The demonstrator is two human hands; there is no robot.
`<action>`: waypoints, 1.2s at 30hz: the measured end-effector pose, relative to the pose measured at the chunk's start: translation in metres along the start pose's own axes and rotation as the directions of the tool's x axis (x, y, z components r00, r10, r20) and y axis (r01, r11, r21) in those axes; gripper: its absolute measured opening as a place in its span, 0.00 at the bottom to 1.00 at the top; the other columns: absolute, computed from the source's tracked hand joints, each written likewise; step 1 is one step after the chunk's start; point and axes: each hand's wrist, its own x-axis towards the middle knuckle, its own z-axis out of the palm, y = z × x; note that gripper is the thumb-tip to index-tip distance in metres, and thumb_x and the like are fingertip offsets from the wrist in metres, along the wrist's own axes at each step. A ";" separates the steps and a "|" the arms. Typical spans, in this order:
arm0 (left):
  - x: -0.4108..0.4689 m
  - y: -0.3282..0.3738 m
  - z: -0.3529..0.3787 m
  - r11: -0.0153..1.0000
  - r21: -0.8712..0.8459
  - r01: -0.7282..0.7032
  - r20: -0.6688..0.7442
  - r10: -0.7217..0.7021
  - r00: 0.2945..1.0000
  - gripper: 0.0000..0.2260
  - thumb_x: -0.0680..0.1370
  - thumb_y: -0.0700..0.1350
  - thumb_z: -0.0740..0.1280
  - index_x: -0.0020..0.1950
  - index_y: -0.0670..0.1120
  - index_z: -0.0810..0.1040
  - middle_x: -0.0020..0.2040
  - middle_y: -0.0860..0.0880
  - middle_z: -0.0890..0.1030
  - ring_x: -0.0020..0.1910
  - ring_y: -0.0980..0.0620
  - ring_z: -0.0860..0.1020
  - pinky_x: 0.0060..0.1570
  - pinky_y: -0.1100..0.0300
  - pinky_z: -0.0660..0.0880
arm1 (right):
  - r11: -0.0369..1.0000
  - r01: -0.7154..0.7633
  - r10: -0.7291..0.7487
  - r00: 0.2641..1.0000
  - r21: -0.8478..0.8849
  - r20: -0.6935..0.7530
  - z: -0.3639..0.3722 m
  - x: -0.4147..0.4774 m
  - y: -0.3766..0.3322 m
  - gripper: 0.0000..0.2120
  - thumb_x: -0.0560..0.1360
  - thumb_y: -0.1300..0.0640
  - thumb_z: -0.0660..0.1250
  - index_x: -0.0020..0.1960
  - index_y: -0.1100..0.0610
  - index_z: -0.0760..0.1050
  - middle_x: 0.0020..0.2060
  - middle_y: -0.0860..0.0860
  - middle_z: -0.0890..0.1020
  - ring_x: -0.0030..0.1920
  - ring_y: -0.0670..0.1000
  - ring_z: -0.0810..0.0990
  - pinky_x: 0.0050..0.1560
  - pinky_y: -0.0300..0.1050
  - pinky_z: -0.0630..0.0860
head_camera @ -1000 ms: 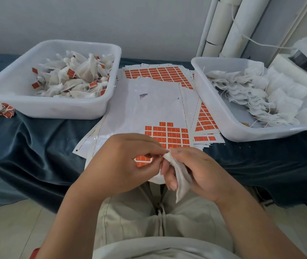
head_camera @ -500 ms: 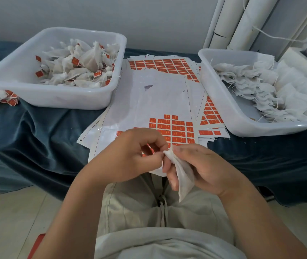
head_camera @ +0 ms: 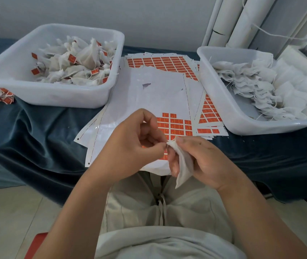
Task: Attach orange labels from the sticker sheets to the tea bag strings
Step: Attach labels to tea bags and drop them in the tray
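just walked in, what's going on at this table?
A person is labelling tea bags. The right hand holds a tea bag; the left hand pinches its top corner. The left tub holds labelled bags, the right tub unlabelled bags; sticker sheets lie between.

The left white rectangular tub [head_camera: 55,98] and the right white rectangular tub [head_camera: 229,116] are moulded plastic, slightly translucent, with smooth semi-gloss walls. The dark teal table cover [head_camera: 36,131] is a velvet-like cloth with a soft sheen along its folds. The white sticker sheets [head_camera: 158,96] are paper with a glossy, reflective backing. The orange rectangular labels [head_camera: 175,124] on them look matt. The single white fabric tea bag [head_camera: 183,165] is thin and matt, as are the heaped white tea bags [head_camera: 261,86]. The white round pipes [head_camera: 242,21] look like smooth plastic. The beige trousers [head_camera: 136,206] are matt woven cloth. The pale floor [head_camera: 8,212] is smooth tile.
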 end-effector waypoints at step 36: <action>-0.003 0.008 0.006 0.618 0.717 -0.322 0.106 0.360 0.927 0.06 0.78 0.45 0.71 0.45 0.52 0.87 0.34 0.55 0.82 0.33 0.54 0.74 0.33 0.59 0.72 | 0.977 0.056 -0.028 0.990 0.207 -0.136 0.008 0.009 0.017 0.20 0.81 0.38 0.66 0.40 0.52 0.81 0.32 0.51 0.79 0.34 0.49 0.77 0.44 0.45 0.78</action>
